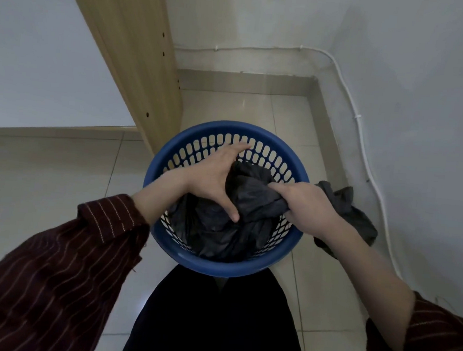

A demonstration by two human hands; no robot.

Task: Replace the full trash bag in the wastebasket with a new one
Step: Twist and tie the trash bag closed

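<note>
Step in hand, by my reading: lining the wastebasket (pixel 217 267) with the fresh trash bag (pixel 220 231). The bag lies limp and crumpled inside with no bulk under it, and the slots of the far wall show bare. So I judge it the new one, not the full one. No full bag in sight.

Left grip (pixel 210 179): open, fingers straight and spread, thumb down on the dark film, fingertips toward the basket's far wall. It presses the bag down into the well.

Right grip (pixel 308 209): closed on a bunched fold of the bag at the right rim. A tail of what seems the same film spills over that rim and hangs outside.

Next move, as I judge it: find the bag's mouth, open it, and draw the hem over the rim all the way round, left pinning the middle while right pulls. The near and left rim are bare blue, so the work lies there.

Around: the basket stands on the tiled floor (pixel 58 178) near the room's corner, just beside the foot of a wooden panel (pixel 140 57), which crowds the left side. A white cable (pixel 363 136) runs along the right wall near the hanging tail; whether they touch, I cannot tell. My dark trousers (pixel 213 326) stand right at the near rim.
</note>
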